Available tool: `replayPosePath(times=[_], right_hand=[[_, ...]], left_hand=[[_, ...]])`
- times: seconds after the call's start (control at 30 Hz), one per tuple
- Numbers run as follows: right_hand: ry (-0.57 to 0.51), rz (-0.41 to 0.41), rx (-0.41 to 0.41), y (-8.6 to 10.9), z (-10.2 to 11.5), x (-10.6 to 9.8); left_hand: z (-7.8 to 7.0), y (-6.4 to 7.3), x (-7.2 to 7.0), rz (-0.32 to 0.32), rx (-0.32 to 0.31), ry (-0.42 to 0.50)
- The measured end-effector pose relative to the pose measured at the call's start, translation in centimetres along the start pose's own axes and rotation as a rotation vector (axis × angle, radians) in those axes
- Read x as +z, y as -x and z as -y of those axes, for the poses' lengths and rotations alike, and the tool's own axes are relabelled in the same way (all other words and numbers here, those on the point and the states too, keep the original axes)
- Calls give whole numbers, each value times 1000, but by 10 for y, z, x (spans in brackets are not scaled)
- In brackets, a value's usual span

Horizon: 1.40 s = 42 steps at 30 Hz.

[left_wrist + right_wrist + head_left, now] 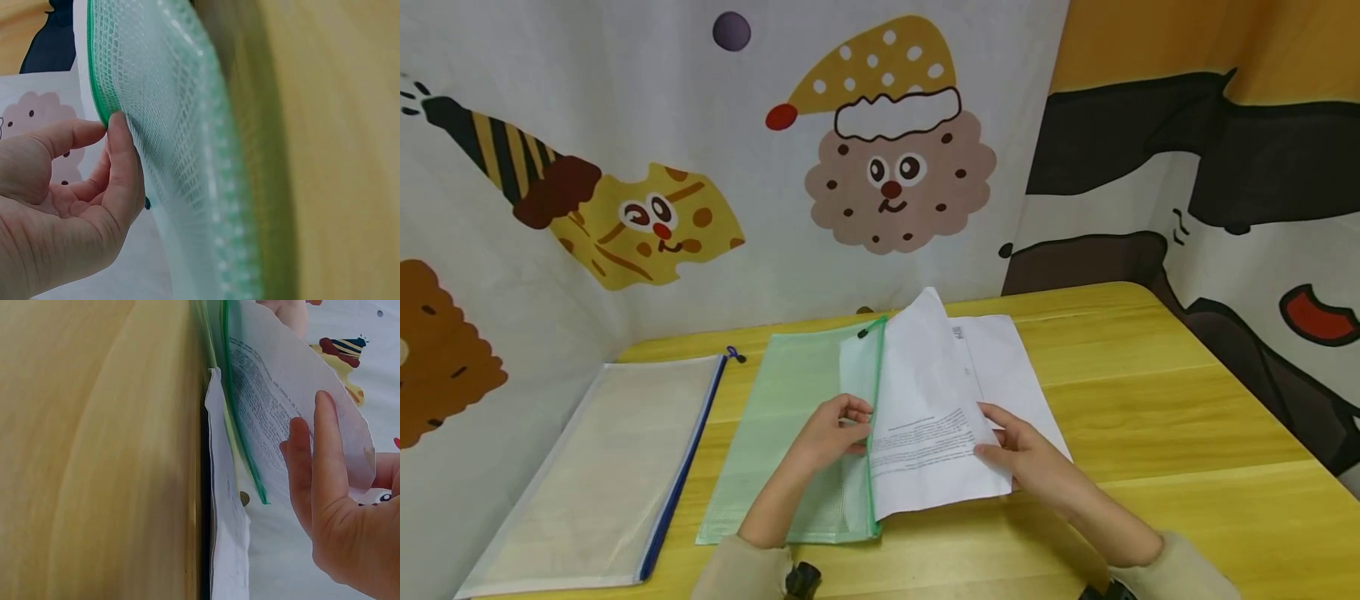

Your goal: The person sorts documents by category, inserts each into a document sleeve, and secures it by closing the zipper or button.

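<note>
A green mesh zip document bag (775,433) lies on the table with its opening edge to the right. My left hand (831,433) pinches the green zip edge (95,87) between thumb and forefinger, lifting it a little. From that opening a printed sheet of paper (925,358) sticks out, its left part inside the bag. My right hand (1037,467) holds the sheet by its right side, thumb on the near face and fingers behind it. More white paper (1015,367) lies on the table under and beyond the sheet.
A clear document bag (587,467) with a blue zip edge lies at the left of the table. Wooden tabletop (1187,450) stretches to the right. A curtain with cartoon prints (700,100) hangs behind the table and along its left side.
</note>
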State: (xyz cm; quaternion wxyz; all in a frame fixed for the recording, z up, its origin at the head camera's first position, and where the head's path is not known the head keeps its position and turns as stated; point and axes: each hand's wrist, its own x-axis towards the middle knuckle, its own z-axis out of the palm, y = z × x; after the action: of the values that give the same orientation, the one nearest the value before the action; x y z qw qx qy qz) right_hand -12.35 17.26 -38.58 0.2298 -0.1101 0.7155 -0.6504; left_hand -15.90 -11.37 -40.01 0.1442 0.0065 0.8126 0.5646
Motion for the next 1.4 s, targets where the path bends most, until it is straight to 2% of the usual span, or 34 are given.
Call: replayPosePath(times=[0.3,0.6,0.97,1.13,1.4], right_hand=[[-15,-29,6,-1,-1,-1],[50,-27,-76,-3,-2,9],[-1,-81,-6,0,-2,-1],[8,-93,-14,2,-4,-1],[-28,-53,-42,-4,-7,10]], left_hand=[[2,-3,0,-16,-19,3],[1,-4,0,3,-7,29],[4,-3,-5,-35,-20,38],[3,-2,-6,-41,-30,67],[-1,-2,-2,-23,-22,76]])
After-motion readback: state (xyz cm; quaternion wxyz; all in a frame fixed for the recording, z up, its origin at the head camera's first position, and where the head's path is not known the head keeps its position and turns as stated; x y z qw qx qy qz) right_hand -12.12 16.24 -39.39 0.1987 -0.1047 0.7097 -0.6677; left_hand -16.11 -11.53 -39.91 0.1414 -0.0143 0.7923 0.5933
